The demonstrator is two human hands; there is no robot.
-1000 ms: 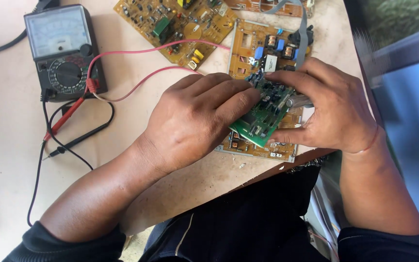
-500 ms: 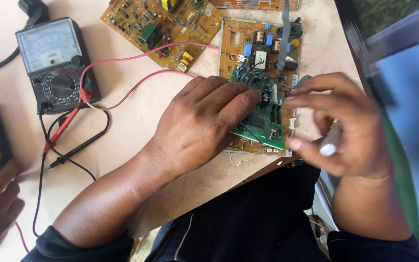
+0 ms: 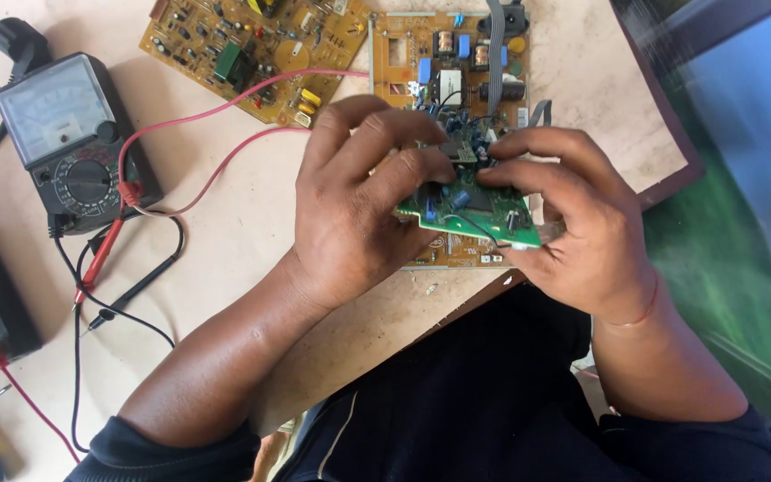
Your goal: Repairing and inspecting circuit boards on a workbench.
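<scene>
We see two bare forearms with dark navy sleeves pushed up to the elbows. The left hand (image 3: pixel 359 210) wears nothing. At the wrist of the right hand (image 3: pixel 573 223) sits a thin reddish thread bracelet (image 3: pixel 640 314). The torso is clothed in a dark navy garment with a pale seam line near the front.

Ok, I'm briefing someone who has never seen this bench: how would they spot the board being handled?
Start at the pale worktable and find the two tan circuit boards at its far edge. Just in front of them, the left hand and right hand lift a small circuit board off the surface. It is the only green one.
</scene>
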